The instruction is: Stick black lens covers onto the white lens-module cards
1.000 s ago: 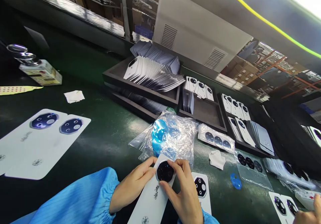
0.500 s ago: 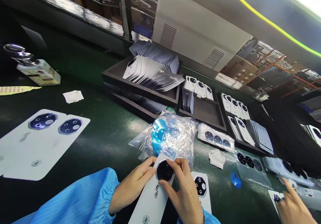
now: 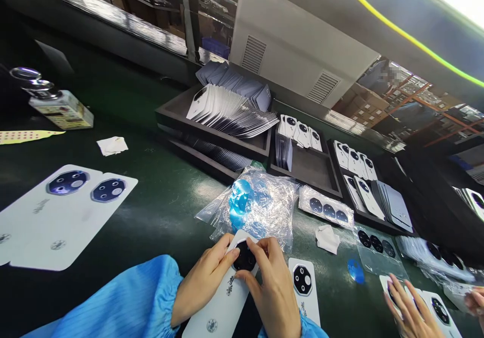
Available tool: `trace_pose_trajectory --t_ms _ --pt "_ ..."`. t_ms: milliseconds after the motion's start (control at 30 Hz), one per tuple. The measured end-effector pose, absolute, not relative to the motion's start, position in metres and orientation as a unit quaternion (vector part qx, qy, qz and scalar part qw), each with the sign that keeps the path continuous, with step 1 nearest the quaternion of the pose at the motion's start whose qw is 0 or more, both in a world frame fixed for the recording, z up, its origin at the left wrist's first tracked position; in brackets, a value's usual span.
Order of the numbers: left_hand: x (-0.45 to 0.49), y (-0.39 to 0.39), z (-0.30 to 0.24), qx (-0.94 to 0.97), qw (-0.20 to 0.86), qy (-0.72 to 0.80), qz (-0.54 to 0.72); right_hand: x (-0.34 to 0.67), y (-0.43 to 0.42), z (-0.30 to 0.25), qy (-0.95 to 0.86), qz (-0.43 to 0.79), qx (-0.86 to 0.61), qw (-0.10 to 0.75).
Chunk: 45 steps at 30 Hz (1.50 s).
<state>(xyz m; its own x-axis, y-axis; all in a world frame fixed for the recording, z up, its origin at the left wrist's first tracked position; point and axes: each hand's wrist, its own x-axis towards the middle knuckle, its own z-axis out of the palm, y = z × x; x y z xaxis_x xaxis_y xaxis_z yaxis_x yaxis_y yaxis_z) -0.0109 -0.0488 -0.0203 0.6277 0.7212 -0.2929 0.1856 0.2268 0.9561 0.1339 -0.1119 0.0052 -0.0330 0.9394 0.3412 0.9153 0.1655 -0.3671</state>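
A white phone back panel with dark lettering and a round emblem lies tilted between my hands. My left hand grips its left edge, the thumb resting on the black camera lens cover near the panel's top. My right hand pinches that cover, index finger at its upper edge and thumb at its lower edge. Another white panel with a camera cover lies just right of my right hand. Ahead of my fingers is a crumpled clear plastic bag with round blue films on it.
Black trays of stacked panels stand at the back. A pack of camera covers and a white cloth lie right. Large white panels and a pump bottle are left. A co-worker's hand touches panels at far right.
My left thumb has moved onto the camera cover, and the panel has shifted slightly left and down. At right, the co-worker's hand has moved left, over panels; a second hand now shows.
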Motion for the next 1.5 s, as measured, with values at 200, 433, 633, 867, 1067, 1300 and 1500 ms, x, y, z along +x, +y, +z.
trace_pose_trajectory --t_ms 200,433,633,867,1067,1300,1500 --pt "-0.012 -0.047 -0.018 0.561 0.698 0.392 0.208 0.130 -0.114 0.003 -0.712 -0.007 -0.626 0.318" --pt "-0.011 -0.045 -0.015 0.518 0.728 0.393 0.215 0.128 -0.123 -0.021 -0.679 -0.003 -0.634 0.370" --pt "-0.012 -0.043 -0.017 0.518 0.732 0.384 0.221 0.130 -0.125 -0.023 -0.678 -0.012 -0.621 0.393" --pt "-0.012 -0.042 -0.013 0.473 0.762 0.382 0.222 0.123 -0.134 -0.019 -0.407 0.224 -0.720 0.516" --pt "-0.010 -0.043 -0.016 0.461 0.789 0.357 0.195 0.115 -0.133 -0.014 -0.303 0.448 -0.646 0.538" --pt "-0.012 -0.042 -0.018 0.487 0.775 0.356 0.189 0.106 -0.130 -0.009 -0.288 0.447 -0.625 0.572" --pt "-0.008 -0.036 -0.013 0.523 0.729 0.394 0.200 0.100 -0.130 -0.012 -0.298 0.442 -0.636 0.558"
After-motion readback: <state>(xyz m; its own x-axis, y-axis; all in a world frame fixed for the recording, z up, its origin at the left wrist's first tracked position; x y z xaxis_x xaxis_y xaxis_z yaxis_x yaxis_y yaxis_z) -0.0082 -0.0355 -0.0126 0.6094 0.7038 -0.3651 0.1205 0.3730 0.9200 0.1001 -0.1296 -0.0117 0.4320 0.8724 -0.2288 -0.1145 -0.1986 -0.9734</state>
